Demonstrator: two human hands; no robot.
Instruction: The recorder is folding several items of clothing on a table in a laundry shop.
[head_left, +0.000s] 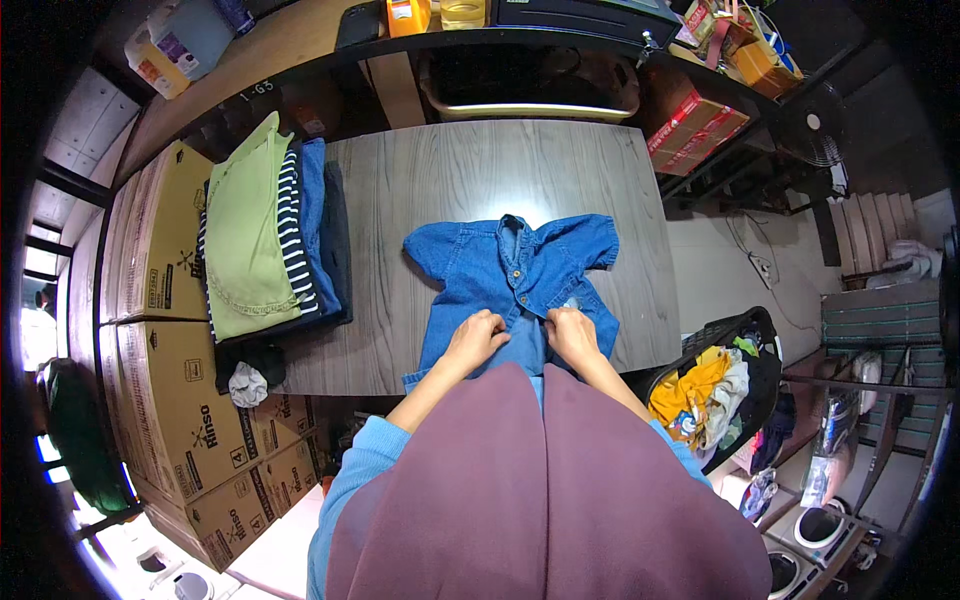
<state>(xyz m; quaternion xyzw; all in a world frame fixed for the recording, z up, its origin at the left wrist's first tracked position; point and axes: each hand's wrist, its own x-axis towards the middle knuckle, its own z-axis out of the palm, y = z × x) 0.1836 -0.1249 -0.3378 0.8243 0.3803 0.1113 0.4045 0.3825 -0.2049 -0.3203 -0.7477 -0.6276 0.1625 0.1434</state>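
Note:
A small short-sleeved blue denim shirt (472, 266) lies on the grey wood-grain table (405, 172), collar towards the far side. Its upper buttons are done up, and its front parts lower down. My left hand (478, 341) pinches the left front edge between thumb and fingers. On the other front edge, my right hand (571, 334) grips the denim near the chest pocket. The shirt's lower part is partly hidden by the purple cloth that I wear.
Folded clothes (251, 232) are stacked at the table's left, with a crumpled white cloth (248, 384) below. Cardboard boxes (176, 375) stand farther left. A black basket of clothes (757, 322) adjoins the table's lower right corner. A shelf (300, 49) runs beyond the table.

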